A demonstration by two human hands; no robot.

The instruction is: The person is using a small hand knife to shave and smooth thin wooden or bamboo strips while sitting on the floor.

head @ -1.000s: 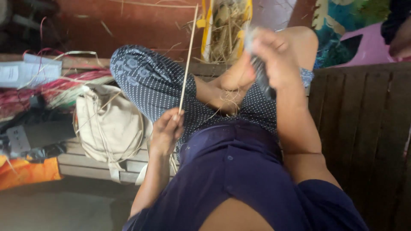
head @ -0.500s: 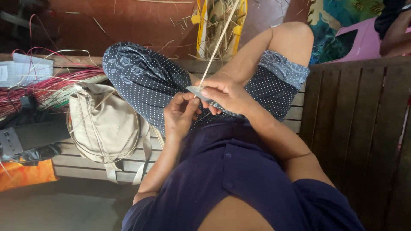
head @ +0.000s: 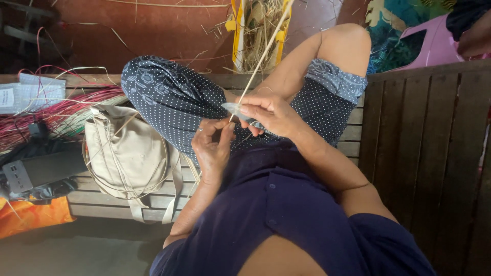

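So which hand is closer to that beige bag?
Left. The left hand is just right of the beige bag in the picture, pinching the straw. The right hand is farther off, gripping a small blade.

The 2 hands meet over the lap: the left hand (head: pixel 214 149) sits just left of and below the right hand (head: pixel 269 113), with the strip (head: pixel 258 64) running up from between them toward the sack (head: pixel 257 30) beyond the knees. A bag (head: pixel 125 153) lies on the table (head: pixel 92 199) left of the legs, with a bundle of strands (head: pixel 56 110) behind it.
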